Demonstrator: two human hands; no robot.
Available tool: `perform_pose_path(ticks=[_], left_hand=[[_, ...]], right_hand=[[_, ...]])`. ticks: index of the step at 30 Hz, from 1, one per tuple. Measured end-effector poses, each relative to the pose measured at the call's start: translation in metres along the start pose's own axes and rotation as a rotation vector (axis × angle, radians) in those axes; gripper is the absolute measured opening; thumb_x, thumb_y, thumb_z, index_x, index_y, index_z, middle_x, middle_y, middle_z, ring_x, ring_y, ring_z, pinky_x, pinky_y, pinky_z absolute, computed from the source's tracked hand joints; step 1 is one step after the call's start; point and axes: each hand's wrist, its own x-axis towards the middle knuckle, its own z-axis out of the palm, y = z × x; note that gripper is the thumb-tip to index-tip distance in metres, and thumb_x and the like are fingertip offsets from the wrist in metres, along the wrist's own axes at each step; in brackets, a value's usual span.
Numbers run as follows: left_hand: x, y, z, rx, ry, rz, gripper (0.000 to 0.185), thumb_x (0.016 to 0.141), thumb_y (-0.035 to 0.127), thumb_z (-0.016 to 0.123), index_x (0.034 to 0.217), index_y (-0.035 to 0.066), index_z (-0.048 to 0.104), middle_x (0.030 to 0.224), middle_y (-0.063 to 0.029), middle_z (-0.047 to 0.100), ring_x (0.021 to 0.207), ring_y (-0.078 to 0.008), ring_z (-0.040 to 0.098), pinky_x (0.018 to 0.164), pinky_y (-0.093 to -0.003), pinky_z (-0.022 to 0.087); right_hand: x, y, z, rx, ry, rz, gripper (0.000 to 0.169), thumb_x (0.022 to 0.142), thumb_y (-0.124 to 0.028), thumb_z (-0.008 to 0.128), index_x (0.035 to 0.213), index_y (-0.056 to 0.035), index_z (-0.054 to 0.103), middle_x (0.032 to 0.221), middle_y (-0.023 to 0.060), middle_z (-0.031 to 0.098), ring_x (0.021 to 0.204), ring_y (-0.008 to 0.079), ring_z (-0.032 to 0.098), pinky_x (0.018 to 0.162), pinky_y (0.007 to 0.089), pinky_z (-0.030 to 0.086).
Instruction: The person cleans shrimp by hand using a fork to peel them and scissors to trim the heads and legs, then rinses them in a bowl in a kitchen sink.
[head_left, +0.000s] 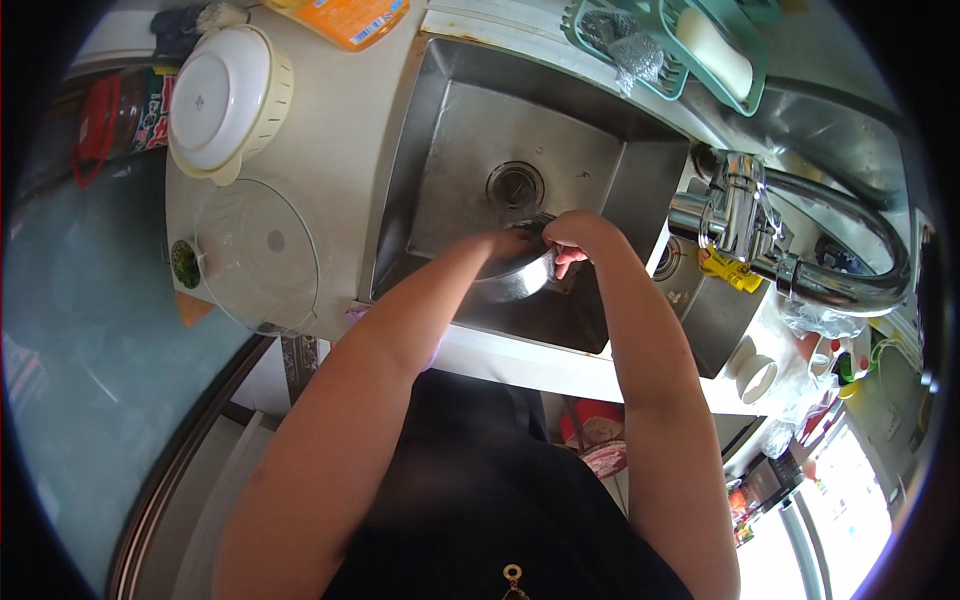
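Over the near part of the stainless-steel sink (480, 135), a round metal pot or bowl (517, 283) is held tilted, its mouth towards the drain (515, 187). My right hand (581, 238) grips its right rim, with fingers curled against the outer wall. My left hand (510, 244) reaches into the mouth; its fingers are mostly hidden, and whether they hold something does not show. A glint like water shows at the far rim, close to the drain.
A chrome faucet (742, 214) stands right of the basin, beside a smaller sink. On the left counter are a clear glass bowl (259, 259) and a white dish (221, 90) in a cream colander. Green racks (712, 67) hold a soap bar and steel scrubbers. An orange bottle (349, 19) lies behind.
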Motion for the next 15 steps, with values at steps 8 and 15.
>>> perform_pose_path(ticks=[8, 15], left_hand=[[-0.062, 0.072, 0.039, -0.634, -0.050, 0.013, 0.038, 0.090, 0.039, 0.052, 0.115, 0.011, 0.059, 0.103, -0.0067, 0.064, 0.086, -0.0170, 0.060, 0.074, -0.0309, 0.048], [-0.040, 0.047, 0.037, -0.080, 0.305, 0.223, 0.048, 0.088, 0.046, 0.051, 0.120, 0.010, 0.057, 0.110, -0.0118, 0.063, 0.096, -0.0239, 0.061, 0.086, -0.0340, 0.046]], right_hand=[[-0.038, -0.044, -0.020, -0.311, 0.094, 0.102, 0.035, 0.088, -0.017, 0.036, 0.094, 0.0055, 0.063, 0.081, 0.0177, 0.069, 0.064, 0.0188, 0.068, 0.052, 0.0266, 0.054], [-0.060, -0.024, -0.006, -0.188, 0.167, -0.062, 0.029, 0.085, -0.015, 0.043, 0.089, 0.0033, 0.066, 0.081, 0.0162, 0.069, 0.063, 0.0223, 0.068, 0.058, 0.0338, 0.055]])
